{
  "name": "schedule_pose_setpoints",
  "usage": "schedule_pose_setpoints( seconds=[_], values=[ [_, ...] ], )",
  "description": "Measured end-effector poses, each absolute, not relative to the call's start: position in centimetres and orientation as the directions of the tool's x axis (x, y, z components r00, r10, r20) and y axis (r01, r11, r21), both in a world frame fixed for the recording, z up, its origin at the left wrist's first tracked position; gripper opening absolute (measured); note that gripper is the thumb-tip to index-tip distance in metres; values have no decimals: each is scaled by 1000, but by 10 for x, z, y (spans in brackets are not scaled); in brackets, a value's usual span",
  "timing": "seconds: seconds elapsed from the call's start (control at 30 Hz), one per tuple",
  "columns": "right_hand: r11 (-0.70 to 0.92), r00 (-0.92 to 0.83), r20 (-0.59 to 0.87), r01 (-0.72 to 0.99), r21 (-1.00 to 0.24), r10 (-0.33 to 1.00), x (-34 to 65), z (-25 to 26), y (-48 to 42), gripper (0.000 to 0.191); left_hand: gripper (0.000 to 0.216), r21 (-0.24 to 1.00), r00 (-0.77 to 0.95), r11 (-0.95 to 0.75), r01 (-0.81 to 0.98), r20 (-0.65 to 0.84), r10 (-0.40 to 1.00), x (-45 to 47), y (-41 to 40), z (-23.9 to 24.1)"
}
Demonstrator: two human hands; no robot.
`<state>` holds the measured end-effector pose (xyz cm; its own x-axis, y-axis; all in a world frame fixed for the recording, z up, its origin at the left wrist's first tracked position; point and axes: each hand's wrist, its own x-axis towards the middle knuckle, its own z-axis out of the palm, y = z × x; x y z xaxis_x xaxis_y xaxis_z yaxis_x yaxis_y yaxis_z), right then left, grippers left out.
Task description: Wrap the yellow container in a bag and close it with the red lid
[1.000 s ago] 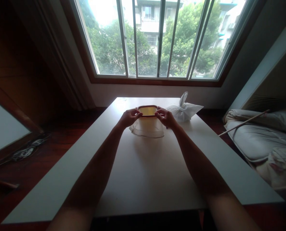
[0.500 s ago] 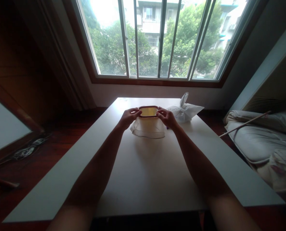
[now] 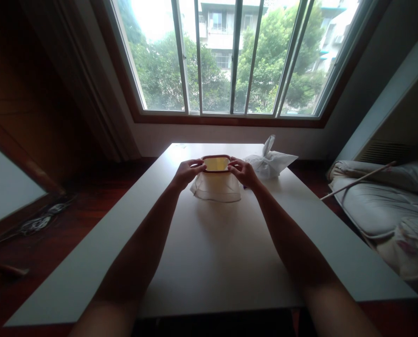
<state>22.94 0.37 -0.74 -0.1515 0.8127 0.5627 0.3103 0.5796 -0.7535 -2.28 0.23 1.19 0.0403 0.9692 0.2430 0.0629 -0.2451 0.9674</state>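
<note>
A small rounded-rectangular container [image 3: 217, 164] with a red-brown rim and yellow showing inside stands near the far part of the table. My left hand [image 3: 188, 172] pinches its rim at the left end, thumb toward me. At the opposite end, the fingers of my right hand [image 3: 244, 171] are closed on the rim in the same way. Below the rim a pale, see-through sheet or bag [image 3: 216, 192] spreads onto the table; whether it is joined to the container I cannot tell. The container's underside is hidden.
The white table [image 3: 223, 262] narrows away toward a window. A knotted white plastic bag [image 3: 270, 164] sits just right of my right hand. On the right are a folded mattress [image 3: 374, 206] and a thin stick [image 3: 358, 181]. Cables [image 3: 36, 223] lie on the floor at left.
Almost nothing differs. The rim and both hands sit very slightly lower in view, with the same grip kept.
</note>
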Motion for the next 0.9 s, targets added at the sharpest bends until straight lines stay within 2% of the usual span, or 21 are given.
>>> schedule_pose_setpoints(
  seconds=[0.47, 0.7, 0.9],
  values=[
    [590, -148, 581, 368, -718, 800, 229, -8, 6, 22, 58, 951, 113, -302, 66, 294, 949, -26, 2, 14],
    [598, -102, 608, 365, -713, 788, 231, -8, 5, 35, 59, 968, 100, -249, -11, 249, 963, -19, 5, 7],
    [588, -62, 636, 458, -666, 769, 235, -6, 11, 32, 54, 951, 59, -309, 13, 308, 950, -10, 11, -4]
  ],
)
